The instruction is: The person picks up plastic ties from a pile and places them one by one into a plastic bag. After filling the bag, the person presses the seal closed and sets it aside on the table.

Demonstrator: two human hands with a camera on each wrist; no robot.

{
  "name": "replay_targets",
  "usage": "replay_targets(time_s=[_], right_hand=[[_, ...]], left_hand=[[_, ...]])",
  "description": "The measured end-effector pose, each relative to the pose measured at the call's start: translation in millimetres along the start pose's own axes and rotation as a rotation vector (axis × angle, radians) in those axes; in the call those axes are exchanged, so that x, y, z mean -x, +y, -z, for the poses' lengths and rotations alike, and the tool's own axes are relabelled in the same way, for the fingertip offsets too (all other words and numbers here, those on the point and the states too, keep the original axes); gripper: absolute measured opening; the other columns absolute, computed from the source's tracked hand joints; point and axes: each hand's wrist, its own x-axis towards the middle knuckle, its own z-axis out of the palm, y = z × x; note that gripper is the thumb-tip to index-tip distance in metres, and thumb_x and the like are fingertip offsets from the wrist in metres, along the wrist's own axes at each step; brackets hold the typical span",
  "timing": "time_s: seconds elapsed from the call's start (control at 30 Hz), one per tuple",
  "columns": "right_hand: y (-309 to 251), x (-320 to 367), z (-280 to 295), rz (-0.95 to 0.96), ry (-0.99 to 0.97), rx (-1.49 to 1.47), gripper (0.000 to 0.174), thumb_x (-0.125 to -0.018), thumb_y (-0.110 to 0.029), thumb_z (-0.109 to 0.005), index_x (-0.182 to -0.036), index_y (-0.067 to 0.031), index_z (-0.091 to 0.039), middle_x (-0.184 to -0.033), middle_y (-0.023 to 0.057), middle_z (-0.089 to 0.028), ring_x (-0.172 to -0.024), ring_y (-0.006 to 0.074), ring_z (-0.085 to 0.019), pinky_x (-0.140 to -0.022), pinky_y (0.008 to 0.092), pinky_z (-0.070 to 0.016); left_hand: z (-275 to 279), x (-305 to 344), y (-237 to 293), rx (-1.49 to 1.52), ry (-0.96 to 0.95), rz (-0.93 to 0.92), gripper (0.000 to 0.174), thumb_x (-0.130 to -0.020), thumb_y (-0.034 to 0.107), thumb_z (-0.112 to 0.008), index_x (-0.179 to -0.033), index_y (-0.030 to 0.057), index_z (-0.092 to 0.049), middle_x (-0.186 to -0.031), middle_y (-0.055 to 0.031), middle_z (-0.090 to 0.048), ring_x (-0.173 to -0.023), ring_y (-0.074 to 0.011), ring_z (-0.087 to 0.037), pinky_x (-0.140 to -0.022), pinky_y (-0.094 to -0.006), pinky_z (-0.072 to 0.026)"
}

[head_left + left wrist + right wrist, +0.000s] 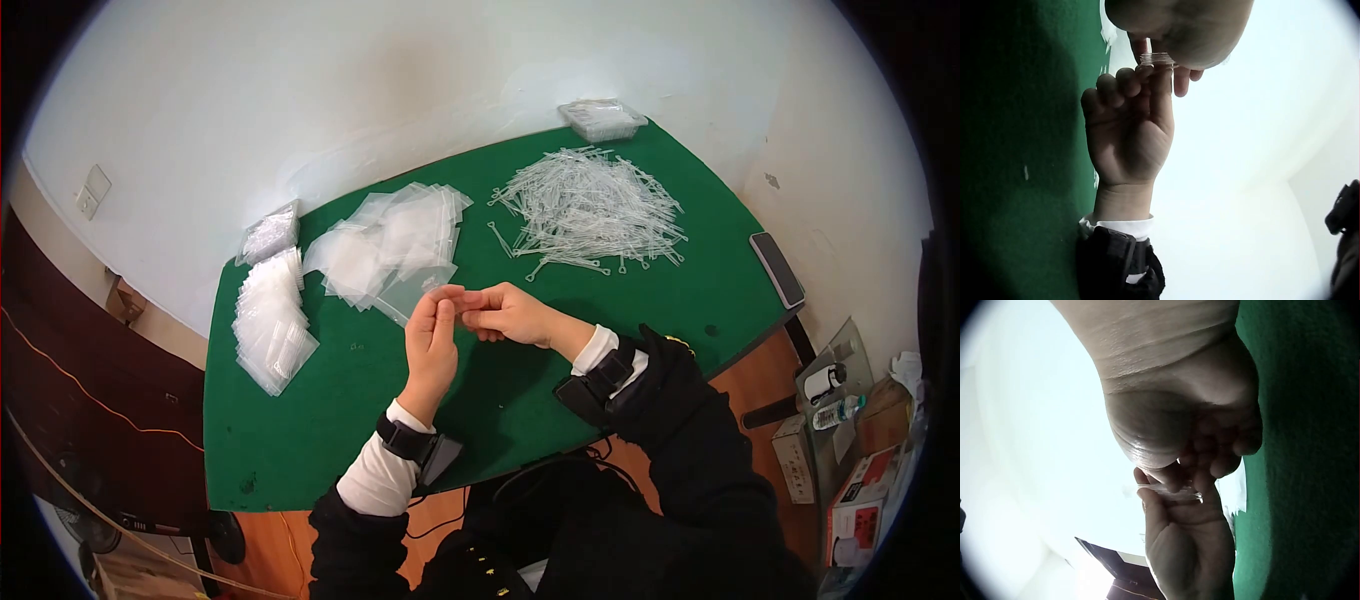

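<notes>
My left hand point(432, 345) and right hand point(515, 315) meet over the table in front of the bags. Between their fingertips is a small bundle of thin clear plastic sticks point(1157, 59), seen end-on in the left wrist view. The left thumb and fingers pinch the bundle, and the right fingertips grip it from the other side. In the right wrist view the sticks point(1175, 493) lie across the left fingers, partly hidden by the right hand. Beyond the hands lies a spread of clear flat bags point(390, 240). A large heap of looped clear sticks point(595, 210) lies to the right.
A fanned stack of filled clear bags point(270, 325) lies on the left of the green table point(330, 440), with a clear packet point(270, 235) behind it. A plastic tray point(603, 120) stands at the back by the wall. A phone point(778, 270) lies on the right edge.
</notes>
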Motion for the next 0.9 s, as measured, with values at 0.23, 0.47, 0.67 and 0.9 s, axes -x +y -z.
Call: replay_targets(time_s=[0.23, 0.47, 0.67, 0.9], right_hand=[[3.6, -0.8, 3.4, -0.005, -0.008, 0.009, 0.013, -0.083, -0.017, -0.055, -0.082, -0.0053, -0.061, -0.071, -0.0024, -0.056, -0.061, 0.0064, -0.05, -0.053, 0.0207, -0.0398], [4.3, -0.9, 4.6, -0.026, -0.016, 0.034, 0.013, -0.082, -0.017, -0.056, -0.08, -0.0054, -0.061, -0.071, -0.0026, -0.056, -0.061, 0.0064, -0.051, -0.053, 0.0205, -0.0398], [5.5, -1.1, 4.6, -0.033, -0.025, 0.023, 0.013, -0.082, -0.018, -0.056, -0.079, -0.0058, -0.061, -0.07, -0.0025, -0.056, -0.061, 0.0062, -0.051, -0.053, 0.0205, -0.0398], [5.5, -1.8, 4.8, -0.061, 0.003, 0.068, 0.013, -0.082, -0.018, -0.057, -0.082, -0.0059, -0.061, -0.071, -0.0024, -0.057, -0.061, 0.0061, -0.051, -0.053, 0.0205, -0.0403]], left_hand=[[-0.5, 1.3, -1.5, 0.048, -0.033, 0.028, 0.02, -0.094, 0.013, -0.037, -0.098, -0.0012, -0.05, -0.089, -0.0084, -0.061, -0.076, -0.0114, -0.055, -0.068, -0.0233, -0.0441], [-0.9, 1.7, 0.1, 0.081, -0.047, 0.046, 0.021, -0.095, 0.014, -0.035, -0.095, -0.0005, -0.05, -0.087, -0.0077, -0.061, -0.072, -0.0109, -0.053, -0.065, -0.023, -0.0433], [-1.1, 1.8, 0.3, 0.123, -0.046, 0.081, 0.022, -0.095, 0.015, -0.034, -0.094, -0.0001, -0.049, -0.085, -0.0073, -0.06, -0.07, -0.0109, -0.053, -0.065, -0.0233, -0.0431], [4.0, 0.7, -5.6, 0.123, -0.044, 0.079, 0.021, -0.095, 0.018, -0.037, -0.096, 0.0007, -0.049, -0.087, -0.0083, -0.06, -0.081, -0.0144, -0.057, -0.074, -0.0249, -0.0443]])
